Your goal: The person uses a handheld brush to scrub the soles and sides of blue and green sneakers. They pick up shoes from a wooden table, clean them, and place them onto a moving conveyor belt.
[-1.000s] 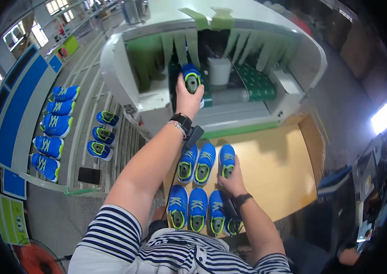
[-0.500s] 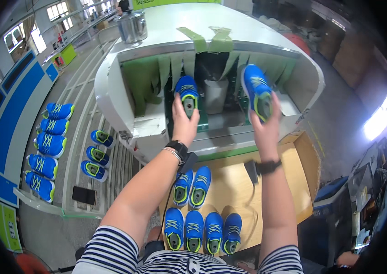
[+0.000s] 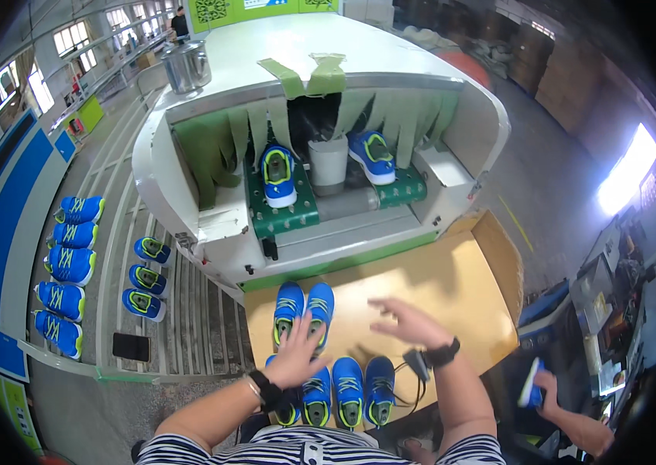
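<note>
A tan table (image 3: 421, 302) fronts a white machine (image 3: 188, 178). Left hand (image 3: 297, 358) hovers spread over blue shoes (image 3: 303, 310); right hand (image 3: 409, 322), apart, open above bare tabletop.

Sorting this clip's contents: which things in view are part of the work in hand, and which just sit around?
In the work:
left hand
right hand
shoe pair on the tabletop
front row of shoes
two shoes on the belts
machine

Lying about:
rack shoes
phone
metal pot
</note>
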Action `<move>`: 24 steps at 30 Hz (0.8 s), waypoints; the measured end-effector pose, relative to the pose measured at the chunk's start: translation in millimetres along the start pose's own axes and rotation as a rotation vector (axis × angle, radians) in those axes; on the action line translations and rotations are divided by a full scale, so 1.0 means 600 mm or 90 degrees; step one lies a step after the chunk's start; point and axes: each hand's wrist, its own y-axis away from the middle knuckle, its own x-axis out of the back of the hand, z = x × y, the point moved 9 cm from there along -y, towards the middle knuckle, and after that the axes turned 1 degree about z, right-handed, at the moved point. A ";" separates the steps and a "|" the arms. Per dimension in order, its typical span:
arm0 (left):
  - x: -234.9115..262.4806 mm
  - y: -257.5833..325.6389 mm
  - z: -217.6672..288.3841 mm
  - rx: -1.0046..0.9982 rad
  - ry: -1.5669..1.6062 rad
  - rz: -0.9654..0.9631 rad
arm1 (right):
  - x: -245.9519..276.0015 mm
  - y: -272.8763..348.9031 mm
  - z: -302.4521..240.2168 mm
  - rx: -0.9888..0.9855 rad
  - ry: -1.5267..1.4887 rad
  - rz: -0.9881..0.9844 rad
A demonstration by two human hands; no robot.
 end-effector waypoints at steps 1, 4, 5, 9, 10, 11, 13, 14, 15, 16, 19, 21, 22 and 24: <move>-0.040 0.035 0.008 0.014 -0.086 -0.099 | -0.031 0.045 0.019 -0.055 -0.048 -0.019; -0.134 0.105 0.007 -0.017 -0.133 -0.187 | -0.109 0.127 0.119 -0.187 -0.070 -0.039; -0.134 0.108 0.007 -0.020 -0.091 -0.120 | -0.129 0.148 0.159 -0.232 -0.066 -0.022; -0.139 0.103 0.006 0.000 -0.099 -0.141 | -0.149 0.176 0.205 -0.248 -0.041 0.106; -0.139 0.103 0.007 -0.005 -0.095 -0.143 | -0.167 0.176 0.228 -0.228 -0.071 0.121; -0.138 0.105 0.004 -0.007 -0.093 -0.143 | -0.163 0.176 0.233 -0.234 -0.054 0.166; -0.140 0.104 0.006 -0.008 -0.104 -0.145 | -0.149 0.175 0.243 -0.244 -0.019 0.252; -0.139 0.104 0.005 -0.006 -0.110 -0.143 | -0.118 0.166 0.216 -0.237 0.021 0.282; -0.138 0.103 0.007 -0.008 -0.106 -0.141 | -0.093 0.153 0.213 -0.222 0.034 0.310; -0.137 0.103 0.007 -0.010 -0.101 -0.139 | -0.070 0.141 0.215 -0.206 0.047 0.338; -0.133 0.103 0.010 -0.004 -0.101 -0.145 | -0.004 0.081 0.203 -0.169 0.204 0.375; -0.129 0.102 0.012 -0.003 -0.104 -0.150 | 0.037 0.026 0.192 -0.156 0.272 0.356; -0.129 0.103 0.012 -0.005 -0.105 -0.151 | 0.059 0.002 0.182 -0.149 0.305 0.371; -0.132 0.105 0.008 -0.007 -0.106 -0.150 | 0.091 -0.044 0.156 -0.099 0.380 0.397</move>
